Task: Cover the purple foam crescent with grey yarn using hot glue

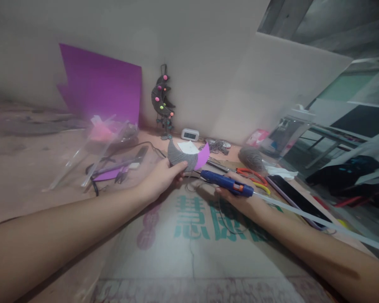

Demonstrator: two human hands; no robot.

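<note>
My left hand (173,170) pinches a crescent moon cutout (180,160), thumb on its front. Grey yarn covers the crescent's left and middle part, while its right tip is bare purple. A white patch shows behind its inner curve. In my right hand (236,198) is a blue glue gun (224,182), its nozzle at the lower edge of the crescent near the wrapped yarn. A long clear glue stick (303,212) sticks out of the gun's back toward the lower right. Whether the nozzle touches the yarn I cannot tell.
Printed cardboard (158,265) lies beneath my hands. Rightward are orange-handled pliers (252,174), a grey yarn ball (251,158) and a phone (297,198). A finished-looking moon ornament (159,99) hangs on the wall beside a purple sheet (107,86). A small digital clock (190,134) stands below.
</note>
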